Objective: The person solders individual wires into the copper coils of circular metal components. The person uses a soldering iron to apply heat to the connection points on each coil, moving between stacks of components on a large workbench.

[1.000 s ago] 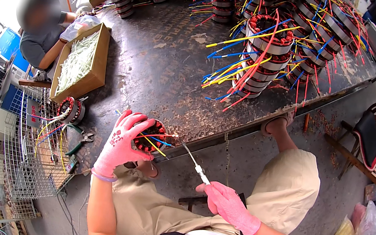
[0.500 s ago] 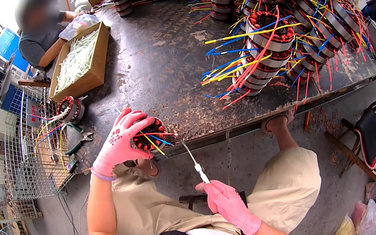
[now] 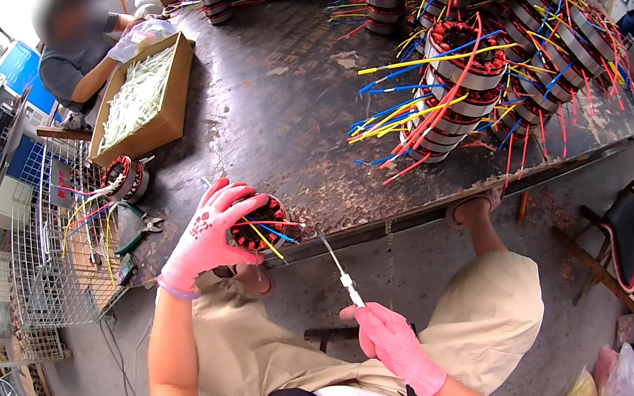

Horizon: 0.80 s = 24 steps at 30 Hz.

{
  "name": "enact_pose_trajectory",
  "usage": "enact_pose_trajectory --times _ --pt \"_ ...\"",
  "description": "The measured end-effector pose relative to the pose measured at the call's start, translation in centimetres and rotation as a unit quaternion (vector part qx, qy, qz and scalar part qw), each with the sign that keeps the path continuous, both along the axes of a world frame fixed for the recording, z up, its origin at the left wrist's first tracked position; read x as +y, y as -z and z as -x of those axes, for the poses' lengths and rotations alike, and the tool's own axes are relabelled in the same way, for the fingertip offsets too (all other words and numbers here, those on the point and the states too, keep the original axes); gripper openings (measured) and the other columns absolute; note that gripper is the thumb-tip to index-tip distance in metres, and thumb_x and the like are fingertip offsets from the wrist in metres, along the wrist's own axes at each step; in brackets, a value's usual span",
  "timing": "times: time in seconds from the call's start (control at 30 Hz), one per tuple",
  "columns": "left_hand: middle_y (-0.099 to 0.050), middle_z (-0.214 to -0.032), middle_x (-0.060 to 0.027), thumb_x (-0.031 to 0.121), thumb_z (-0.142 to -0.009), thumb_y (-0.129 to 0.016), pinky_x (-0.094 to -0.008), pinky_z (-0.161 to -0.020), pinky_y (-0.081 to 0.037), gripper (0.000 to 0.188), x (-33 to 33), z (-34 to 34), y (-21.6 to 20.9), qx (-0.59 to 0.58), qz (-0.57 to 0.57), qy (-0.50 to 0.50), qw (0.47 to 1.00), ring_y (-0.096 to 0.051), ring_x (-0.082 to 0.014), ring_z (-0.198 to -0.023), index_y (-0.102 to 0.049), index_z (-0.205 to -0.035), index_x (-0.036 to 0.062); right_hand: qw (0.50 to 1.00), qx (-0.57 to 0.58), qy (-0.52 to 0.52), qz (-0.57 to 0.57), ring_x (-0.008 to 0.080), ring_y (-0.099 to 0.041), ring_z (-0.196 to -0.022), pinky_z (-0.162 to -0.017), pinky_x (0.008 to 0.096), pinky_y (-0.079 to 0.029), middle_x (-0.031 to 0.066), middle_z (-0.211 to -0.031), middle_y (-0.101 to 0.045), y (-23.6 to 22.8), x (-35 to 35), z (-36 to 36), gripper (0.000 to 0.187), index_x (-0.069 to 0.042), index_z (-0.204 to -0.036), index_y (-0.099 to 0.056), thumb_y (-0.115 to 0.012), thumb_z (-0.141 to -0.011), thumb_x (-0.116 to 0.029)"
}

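Observation:
My left hand [image 3: 208, 234], in a pink glove, grips a wound motor stator [image 3: 271, 214] at the table's front edge. The stator's red windings face up, and red, yellow and blue leads stick out to its right. My right hand [image 3: 399, 348], also gloved in pink, is closed around the lower end of a slim tool with a white handle and thin metal shaft [image 3: 350, 287]. Its tip points up and left, just right of the lead ends. Whether the tip touches anything cannot be made out.
Another stator [image 3: 124, 180] and green-handled cutters [image 3: 133, 233] lie left. A cardboard box [image 3: 168, 110] holds pale sleeves, with a co-worker [image 3: 78, 49] beyond it. Stacked stators [image 3: 456, 95] crowd the table's far side. Wire baskets [image 3: 41, 269] stand left, a chair [image 3: 631, 251] right.
The whole view has shifted slightly, moving the table things a little rightward in it. Both hands keep their holds; the tool's tip stays close to the lead ends.

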State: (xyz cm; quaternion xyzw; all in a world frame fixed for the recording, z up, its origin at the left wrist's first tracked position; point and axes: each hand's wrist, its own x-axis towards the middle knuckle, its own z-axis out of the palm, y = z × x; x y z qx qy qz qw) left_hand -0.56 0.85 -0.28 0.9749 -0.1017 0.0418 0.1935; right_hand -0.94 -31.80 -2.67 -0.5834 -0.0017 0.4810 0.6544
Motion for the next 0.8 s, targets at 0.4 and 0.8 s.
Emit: enact_pose_trajectory --times 0.4,0.8 --pt "-0.054 -0.126 -0.0132 0.027 -0.046 -0.087 -0.0493 -0.114 -0.026 0.087 -0.1 0.1 0.2 0.001 -0.015 -0.014 1.0 -0.046 -0.0334 -0.123 -0.057 -0.127 0.0129 1.0 0.005 -0.006 -0.01 0.0053 -0.038 -0.053 -0.049 0.0231 -0.031 -0.0029 -0.06 -0.041 -0.7 0.3 -0.3 0.031 0.0 -0.109 -0.061 -0.044 -0.1 -0.024" --pt "-0.054 -0.127 -0.0132 0.028 -0.045 -0.087 -0.0492 -0.114 -0.025 0.091 -0.1 0.1 0.5 -0.011 -0.026 0.001 1.0 -0.047 -0.0316 -0.123 -0.055 -0.127 0.0078 1.0 0.012 -0.004 -0.002 0.0057 -0.039 -0.053 -0.049 0.0231 -0.032 -0.0025 -0.06 -0.042 -0.3 0.3 -0.1 0.031 0.0 -0.108 -0.062 -0.045 -0.1 -0.024"
